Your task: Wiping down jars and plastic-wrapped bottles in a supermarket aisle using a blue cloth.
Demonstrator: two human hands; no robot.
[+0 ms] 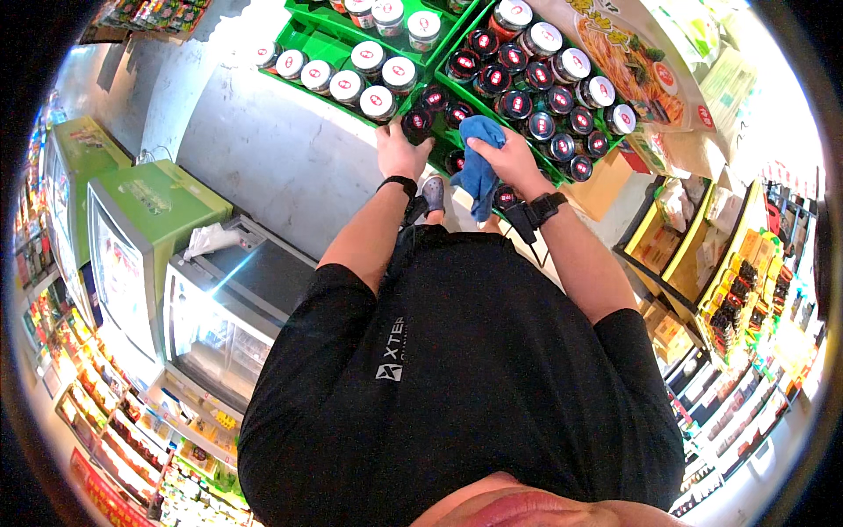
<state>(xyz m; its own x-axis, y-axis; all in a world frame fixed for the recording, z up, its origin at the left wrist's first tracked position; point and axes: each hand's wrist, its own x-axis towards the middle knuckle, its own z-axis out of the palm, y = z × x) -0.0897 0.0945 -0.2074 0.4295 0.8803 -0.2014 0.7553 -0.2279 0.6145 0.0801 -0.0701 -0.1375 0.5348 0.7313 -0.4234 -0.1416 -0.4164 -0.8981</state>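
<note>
My left hand (402, 151) has its fingers around a dark-lidded jar (417, 123) at the near edge of a green shelf tray. Bunched in my right hand (510, 158) is a blue cloth (475, 174), hanging down toward my body. Between the hands stand more dark-lidded jars, one of them (458, 113) just left of the cloth. White-lidded jars (377, 102) stand in the green tray (329, 39) beyond my left hand. Beyond my right hand, a second green tray (454, 85) holds dark-lidded jars (516, 104) and a row of white-lidded jars (571, 64).
Glass-fronted coolers with green tops (158, 194) and a low freezer (263, 263) stand to the left. A food poster (642, 59) rises behind the right tray. A cardboard box (600, 184) and stocked yellow-edged shelves (685, 244) are at right. My shoe (433, 192) shows below.
</note>
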